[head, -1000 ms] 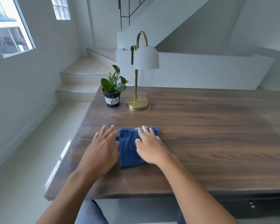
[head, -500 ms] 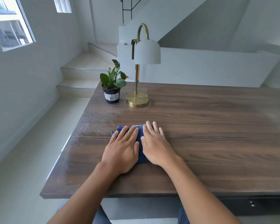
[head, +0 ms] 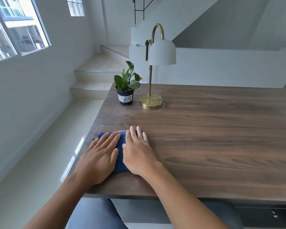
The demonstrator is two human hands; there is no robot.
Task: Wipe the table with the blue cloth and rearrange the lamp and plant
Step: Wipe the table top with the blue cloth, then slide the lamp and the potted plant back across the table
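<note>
A folded blue cloth lies on the dark wooden table, near its front left corner. My left hand and my right hand both rest flat on the cloth, palms down, fingers stretched out and slightly apart. Only a strip of cloth shows between and beyond them. Neither hand curls around it. At the table's far left stand a brass lamp with a white dome shade and, just left of it, a small green plant in a black pot. Both are well beyond my hands.
The table's left edge runs close beside my left hand, with pale floor below it. Stairs rise behind the plant. A low white wall runs behind the table's far edge.
My left hand has slid from the bare wood onto the cloth. Both hands and the cloth have shifted left toward the table's left edge. Lamp and plant have not moved.
</note>
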